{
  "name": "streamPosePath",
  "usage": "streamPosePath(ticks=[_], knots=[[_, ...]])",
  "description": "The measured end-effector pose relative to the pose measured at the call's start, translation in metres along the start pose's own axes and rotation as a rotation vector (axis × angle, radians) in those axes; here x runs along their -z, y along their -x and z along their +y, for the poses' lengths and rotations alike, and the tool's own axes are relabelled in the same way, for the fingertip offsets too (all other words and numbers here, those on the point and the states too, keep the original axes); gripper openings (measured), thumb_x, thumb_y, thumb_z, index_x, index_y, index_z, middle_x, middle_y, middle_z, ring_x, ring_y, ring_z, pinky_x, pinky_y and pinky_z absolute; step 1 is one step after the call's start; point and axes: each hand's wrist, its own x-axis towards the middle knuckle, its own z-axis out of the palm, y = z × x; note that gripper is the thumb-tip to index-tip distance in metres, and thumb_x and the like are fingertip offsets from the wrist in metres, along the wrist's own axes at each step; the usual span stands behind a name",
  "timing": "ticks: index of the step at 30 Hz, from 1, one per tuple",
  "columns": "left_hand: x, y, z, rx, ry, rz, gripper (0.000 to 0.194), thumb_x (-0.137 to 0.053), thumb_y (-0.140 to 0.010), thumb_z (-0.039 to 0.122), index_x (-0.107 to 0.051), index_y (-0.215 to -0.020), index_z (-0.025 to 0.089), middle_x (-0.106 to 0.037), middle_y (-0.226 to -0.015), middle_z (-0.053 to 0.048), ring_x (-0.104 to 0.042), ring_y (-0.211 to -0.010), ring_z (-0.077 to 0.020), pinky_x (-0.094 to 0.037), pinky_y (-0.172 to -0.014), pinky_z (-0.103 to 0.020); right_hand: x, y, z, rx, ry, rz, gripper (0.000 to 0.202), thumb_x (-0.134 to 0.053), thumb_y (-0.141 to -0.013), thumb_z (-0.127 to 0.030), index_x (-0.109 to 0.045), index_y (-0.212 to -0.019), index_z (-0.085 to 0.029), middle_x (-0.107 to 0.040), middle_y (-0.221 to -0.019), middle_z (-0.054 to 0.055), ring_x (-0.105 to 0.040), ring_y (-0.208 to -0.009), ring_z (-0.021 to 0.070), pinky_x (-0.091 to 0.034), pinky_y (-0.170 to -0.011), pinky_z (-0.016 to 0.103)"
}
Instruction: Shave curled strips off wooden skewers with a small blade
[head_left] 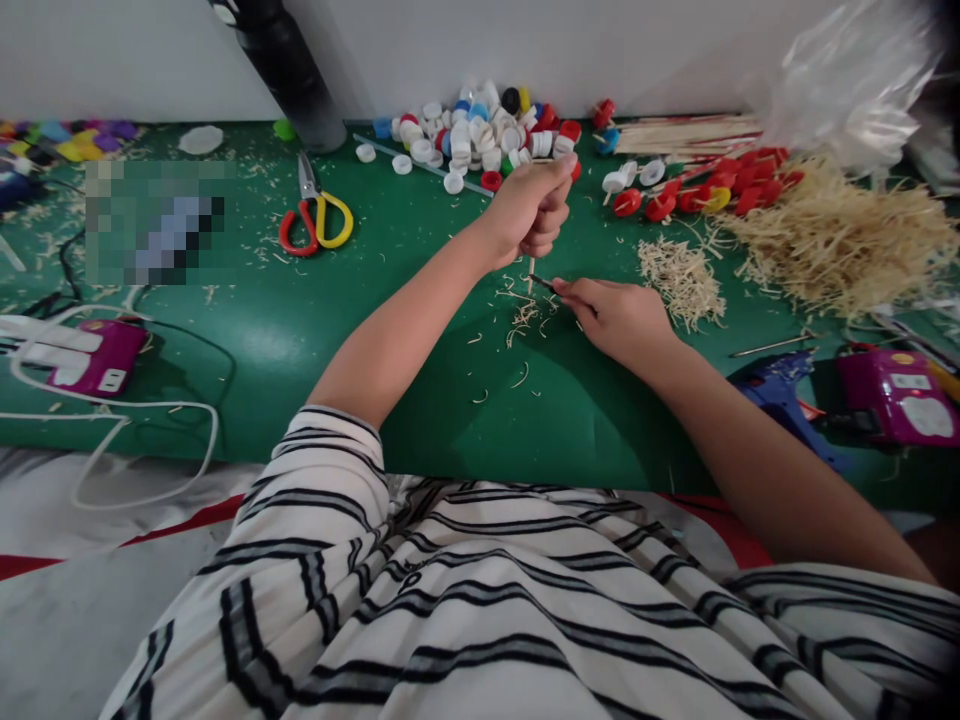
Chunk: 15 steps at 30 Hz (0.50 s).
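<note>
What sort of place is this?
Probably a craft workspace: bottle caps heaped at the back, scissors beside them, and a pile of pale shavings on the green table.

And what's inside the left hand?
A thin, pale stick pokes out of the bottom of the left hand, near some curly shavings. The hand covers the rest, so I can't see how much stick, or what else, is inside.

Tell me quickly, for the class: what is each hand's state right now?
Left hand: closed around a thin wooden stick.
Right hand: closed, pinching a small dark tool.
</note>
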Motion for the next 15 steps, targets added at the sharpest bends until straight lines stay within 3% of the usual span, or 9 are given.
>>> streamPosePath(ticks=[7, 15], knots=[[-0.009, 0.010, 0.005, 0.002, -0.043, 0.072, 0.055, -0.042, -0.102, 0.059, -0.029, -0.061, 0.024, -0.023, -0.043, 0.008, -0.017, -0.029, -0.0042, -0.008, -0.032, -0.019, -0.003, 0.008, 0.001, 0.033, 0.085, -0.030, 0.042, -0.038, -0.107, -0.044, -0.074, -0.126, -0.031, -0.078, -0.121, 0.001, -0.071, -0.092, 0.0195, -0.027, -0.057, 0.031], [-0.015, 0.017, 0.012, 0.027, -0.287, 0.066, 0.054, -0.046, -0.103, 0.051, -0.030, -0.061, 0.022, -0.021, -0.044, 0.009, -0.017, -0.032, -0.0035, -0.012, -0.036, -0.018, -0.002, -0.003, 0.002, 0.028, 0.096, 0.080, 0.046, -0.033, -0.109, -0.045, -0.074, -0.127, -0.030, -0.079, -0.106, 0.004, -0.069, -0.088, 0.0167, -0.028, -0.058, 0.031]])
